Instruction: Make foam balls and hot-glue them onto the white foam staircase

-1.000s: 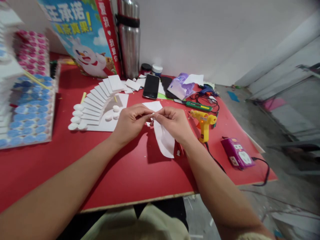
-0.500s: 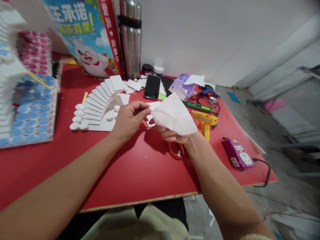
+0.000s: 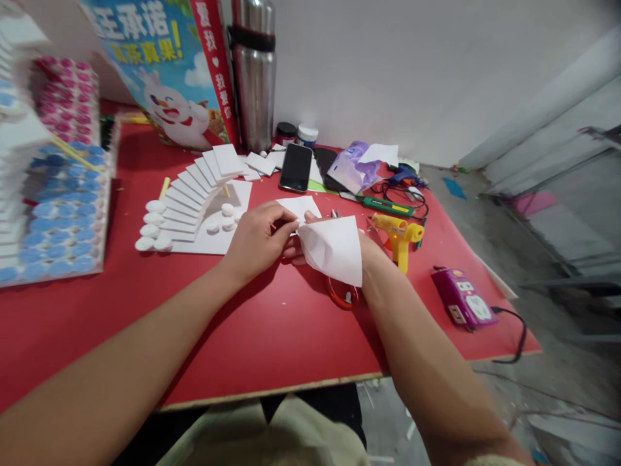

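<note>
Both my hands meet over the middle of the red table [image 3: 242, 336]. My left hand [image 3: 257, 239] pinches the corner of a white paper sheet [image 3: 334, 249] with thumb and forefinger. My right hand [image 3: 369, 249] lies mostly hidden under that sheet and holds it from below; only a fingertip and the wrist show. Red-handled scissors [image 3: 342, 294] lie on the table just below the sheet. Another white paper piece [image 3: 301, 206] lies flat behind my hands.
White foam steps with oval pieces [image 3: 194, 194] lie left of my hands. A phone [image 3: 295, 167], a steel flask [image 3: 252, 71], a yellow glue gun [image 3: 398, 236], a purple power strip [image 3: 463, 301] and a blue-and-pink dotted model [image 3: 58, 194] stand around.
The sheet hung down from both pinching hands a second ago. It was then lifted and spread over my right hand, and now sits lower, draped over that hand.
</note>
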`<control>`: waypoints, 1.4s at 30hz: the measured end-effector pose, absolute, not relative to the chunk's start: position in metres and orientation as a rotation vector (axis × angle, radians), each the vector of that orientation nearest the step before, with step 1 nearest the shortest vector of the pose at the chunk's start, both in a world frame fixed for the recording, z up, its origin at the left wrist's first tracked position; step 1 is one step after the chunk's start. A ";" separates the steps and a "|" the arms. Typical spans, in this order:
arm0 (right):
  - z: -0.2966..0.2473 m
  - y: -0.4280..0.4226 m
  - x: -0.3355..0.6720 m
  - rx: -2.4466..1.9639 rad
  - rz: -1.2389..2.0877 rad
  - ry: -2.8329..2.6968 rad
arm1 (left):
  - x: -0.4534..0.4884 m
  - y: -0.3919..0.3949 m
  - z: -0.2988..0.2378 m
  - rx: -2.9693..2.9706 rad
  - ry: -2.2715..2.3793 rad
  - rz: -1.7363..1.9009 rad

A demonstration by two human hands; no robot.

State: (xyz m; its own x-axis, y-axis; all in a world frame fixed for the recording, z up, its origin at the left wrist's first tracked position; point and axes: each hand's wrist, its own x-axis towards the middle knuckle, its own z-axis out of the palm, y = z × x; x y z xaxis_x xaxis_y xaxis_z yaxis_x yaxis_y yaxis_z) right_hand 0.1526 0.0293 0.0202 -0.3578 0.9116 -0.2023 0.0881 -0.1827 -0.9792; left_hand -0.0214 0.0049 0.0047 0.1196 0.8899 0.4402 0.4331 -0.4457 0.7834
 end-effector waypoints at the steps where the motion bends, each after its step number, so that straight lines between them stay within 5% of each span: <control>1: 0.020 0.028 0.152 -1.171 1.777 -1.345 | -0.021 0.005 0.005 1.949 1.268 1.289; 5: 0.024 0.022 0.156 -1.095 2.016 -1.131 | -0.020 0.005 0.007 1.885 1.282 1.292; 13: 0.031 0.014 0.160 -1.254 1.516 -1.805 | -0.021 0.013 0.003 1.177 1.209 1.286; 23: 0.047 0.012 0.173 -1.327 1.216 -2.057 | -0.030 0.021 -0.001 1.063 1.073 1.381; 29: 0.047 0.022 0.170 -1.205 1.644 -1.179 | -0.023 0.007 0.013 1.248 0.980 1.224; 35: 0.046 0.015 0.162 -1.108 1.864 -1.141 | -0.021 0.004 0.019 1.361 1.052 1.277; 38: 0.042 0.011 0.159 -1.238 1.675 -1.401 | -0.020 0.005 0.015 1.341 1.092 1.266; 42: 0.035 0.008 0.154 -1.390 0.825 -1.897 | -0.017 0.005 0.010 1.298 1.139 1.258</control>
